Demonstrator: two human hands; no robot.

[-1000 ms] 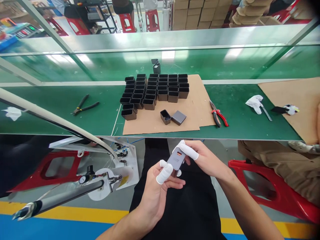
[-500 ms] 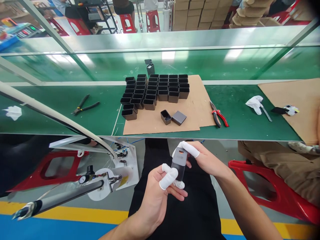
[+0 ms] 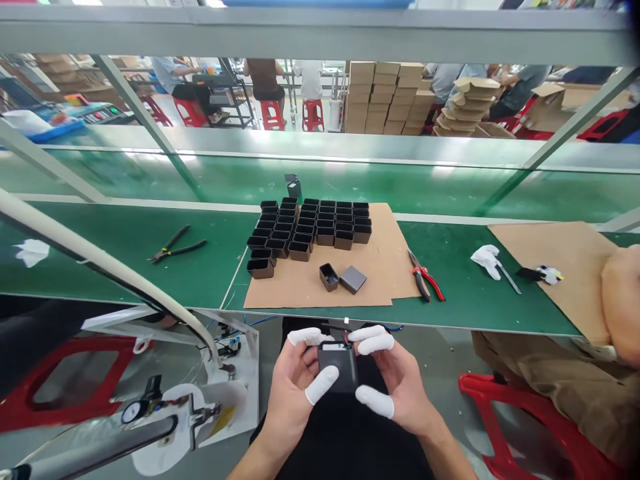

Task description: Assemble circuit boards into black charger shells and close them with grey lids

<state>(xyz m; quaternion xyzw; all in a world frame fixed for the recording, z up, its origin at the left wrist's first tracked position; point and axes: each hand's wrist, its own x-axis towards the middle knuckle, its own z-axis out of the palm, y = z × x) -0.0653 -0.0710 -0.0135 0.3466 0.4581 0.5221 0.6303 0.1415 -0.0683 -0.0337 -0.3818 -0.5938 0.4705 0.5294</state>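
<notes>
Above my lap is a small black plastic casing [image 3: 345, 380], its broad face toward me, with a pale part and red wires showing at the top. My left hand [image 3: 295, 380] grips its left side, thumb on the front face and fingers behind. My right hand [image 3: 400, 373] is around its right side, fingertips at the top edge by the wires and thumb by the lower right corner. White finger covers are on both hands. On the cardboard beyond lie an open dark case shell [image 3: 329, 277] and a flat grey-black piece [image 3: 353, 280].
Rows of open black shells [image 3: 300, 230] stand on the cardboard sheet [image 3: 320, 293]. Red-handled pliers [image 3: 425, 277] lie to the right, black cutters [image 3: 175, 247] to the left. A pole-mounted tool [image 3: 100, 447] juts in at lower left. A co-worker's arm [image 3: 623, 300] is at right.
The casing has turned from its narrow end with a port slot to its broad face, wires now showing on top. My right hand has shifted to its right side. The view has tilted up.
</notes>
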